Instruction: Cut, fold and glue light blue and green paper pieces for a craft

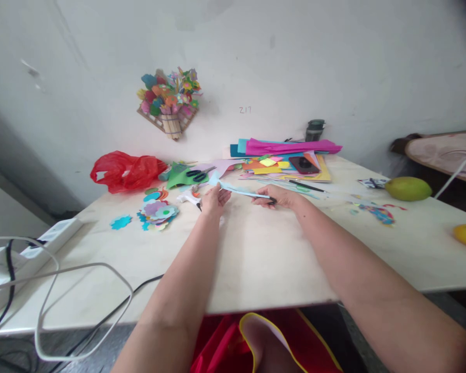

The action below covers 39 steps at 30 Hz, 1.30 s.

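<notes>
A narrow strip of light-blue paper (243, 192) stretches between my two hands above the table. My left hand (216, 199) pinches its left end, where a wider pale-blue piece folds upward. At the other end, my right hand (275, 197) is closed around what look like black-handled scissors (272, 200), mostly hidden by the fingers and paper. A white glue gun (189, 197) lies just left of my left hand. Behind it, another pair of black-handled scissors (199, 174) rests on green paper (177, 175).
Paper flower cut-outs (158, 212) and a red plastic bag (126, 172) lie left. Coloured sheets (291, 147), a phone (304, 165) and a black pen (306, 185) lie at the back right. A green mango (407, 188) sits right; a power strip (64, 228) with cables lies left.
</notes>
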Tool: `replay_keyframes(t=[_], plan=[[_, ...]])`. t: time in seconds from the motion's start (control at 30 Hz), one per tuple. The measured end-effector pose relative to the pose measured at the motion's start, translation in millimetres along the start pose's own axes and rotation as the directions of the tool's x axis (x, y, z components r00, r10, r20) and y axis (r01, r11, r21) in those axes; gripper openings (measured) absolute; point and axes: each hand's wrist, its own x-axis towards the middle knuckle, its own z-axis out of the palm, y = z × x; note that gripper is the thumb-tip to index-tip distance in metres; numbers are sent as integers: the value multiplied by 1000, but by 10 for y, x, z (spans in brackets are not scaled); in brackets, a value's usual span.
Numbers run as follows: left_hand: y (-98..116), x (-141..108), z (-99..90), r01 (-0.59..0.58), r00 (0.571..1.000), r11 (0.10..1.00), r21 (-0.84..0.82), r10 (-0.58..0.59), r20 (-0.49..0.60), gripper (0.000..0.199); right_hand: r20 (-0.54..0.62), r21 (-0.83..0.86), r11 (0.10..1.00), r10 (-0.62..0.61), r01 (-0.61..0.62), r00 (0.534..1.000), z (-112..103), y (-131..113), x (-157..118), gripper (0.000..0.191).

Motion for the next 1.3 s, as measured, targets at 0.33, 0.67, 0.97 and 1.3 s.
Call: replay_keyframes(t=[0.33, 0.67, 0.97, 1.3], plan=[[-37, -7, 11, -28, 999, 1000, 6, 28, 19, 9, -17, 6, 1000, 8, -8, 1000, 43, -46, -4, 22], [-28, -15, 15, -14, 1000, 1000, 8, 14, 0, 12, -22, 14, 1000, 2, -2, 1000, 48, -57, 0, 17], [-9, -42, 27, 2, 1000, 1000, 15, -2, 2, 8, -16, 16, 1000, 5, -4, 1000, 56, -58, 20, 18], [8, -54, 48, 19, 1000, 1000, -10, -19, -24, 7, -38, 8, 1000, -2, 2, 999, 65, -59, 22, 20]])
